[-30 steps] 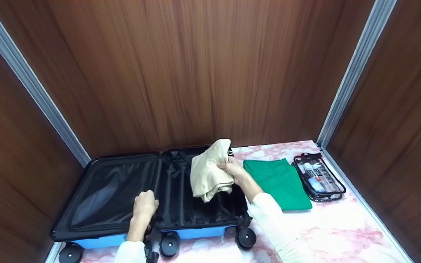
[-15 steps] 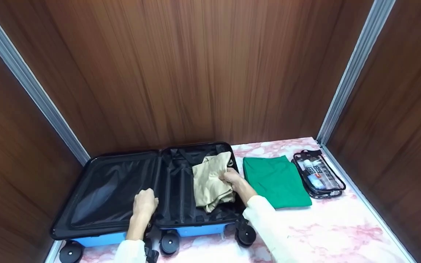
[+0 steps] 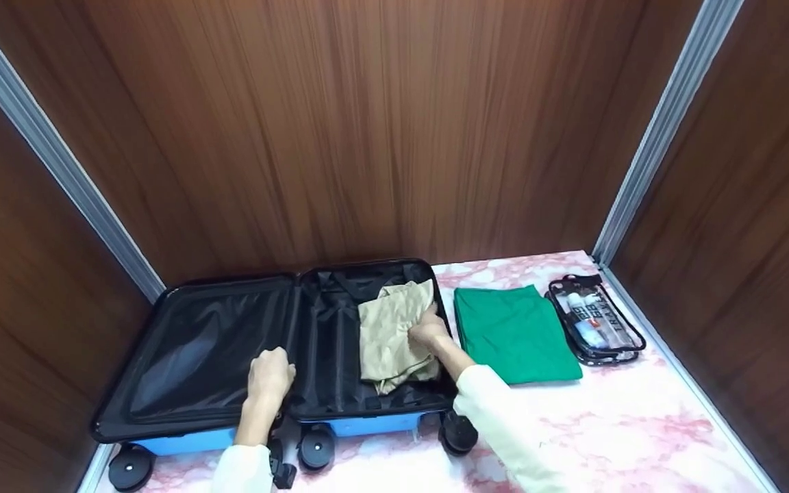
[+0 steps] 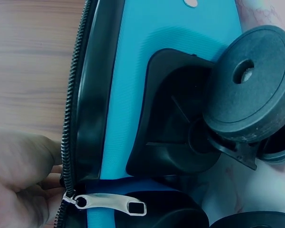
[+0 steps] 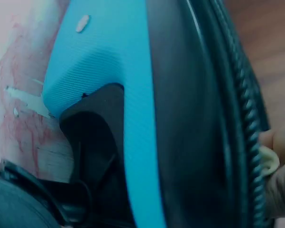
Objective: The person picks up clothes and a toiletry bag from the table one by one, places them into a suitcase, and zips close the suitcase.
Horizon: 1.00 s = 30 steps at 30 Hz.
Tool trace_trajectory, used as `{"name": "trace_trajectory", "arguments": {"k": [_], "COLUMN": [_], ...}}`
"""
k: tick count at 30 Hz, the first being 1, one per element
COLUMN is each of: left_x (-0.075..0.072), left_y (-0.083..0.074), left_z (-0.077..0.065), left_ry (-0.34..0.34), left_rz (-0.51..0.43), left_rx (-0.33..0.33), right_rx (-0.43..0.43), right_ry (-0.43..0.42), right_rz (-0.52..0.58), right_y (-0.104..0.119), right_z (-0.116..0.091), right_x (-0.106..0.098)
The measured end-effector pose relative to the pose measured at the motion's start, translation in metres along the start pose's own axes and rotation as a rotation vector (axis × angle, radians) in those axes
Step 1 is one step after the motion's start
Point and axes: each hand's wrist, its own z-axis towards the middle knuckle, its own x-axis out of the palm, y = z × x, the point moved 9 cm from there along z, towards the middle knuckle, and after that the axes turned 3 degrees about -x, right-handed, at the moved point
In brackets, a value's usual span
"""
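the right hand [image 3: 429,329] is grasping a folded beige cloth [image 3: 391,335] — in the right wrist view, a pale fold is showing between thumb and finger. the cloth is lying in the right half of an open black-lined suitcase [image 3: 329,349], toward that half's right side, its near edge drooping in loose folds. the left hand [image 3: 271,375] is hovering or resting by the near end of the suitcase's middle, its fingers curling inward; whether they are gripping anything i cannot tell. beside it, in the left wrist view, a metal zipper pull [image 4: 111,203] is hanging.

to the right of the suitcase, a folded green cloth [image 3: 514,335] is lying flat on the pink-marbled surface [image 3: 614,438]. farther right, just beside it, a clear black-trimmed pouch [image 3: 600,357] is holding small bottles. black wheels [image 3: 317,447] are jutting from the suitcase's near side — its blue shell showing above them.
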Motion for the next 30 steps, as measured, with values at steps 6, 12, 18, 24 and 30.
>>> {"name": "trace_trajectory", "arguments": {"k": [6,12,18,24,30], "left_x": [-0.004,-0.004,-0.002,-0.003,-0.001], "left_y": [0.004,0.002,-0.001,-0.001,0.000], "left_z": [0.004,0.002,-0.001,0.002,0.001], "left_ry": [-0.005,-0.042,-0.060,-0.080,-0.078], "left_rz": [0.006,-0.001,-0.004,-0.016,-0.011], "left_rx": [-0.021,0.001,0.021,0.020,0.020], "right_rx": [-0.202,-0.183,-0.105,0.085,0.087], "right_ry": [-0.043,0.090,0.152,0.271,0.377], "right_rz": [-0.263,-0.338,-0.367,0.084,0.046], "right_y": [0.059,0.056,0.040,0.021,0.007], "right_z": [-0.013,0.001,0.015,0.025,0.036], "right_x": [-0.015,-0.003,0.009,0.022,0.033]}}
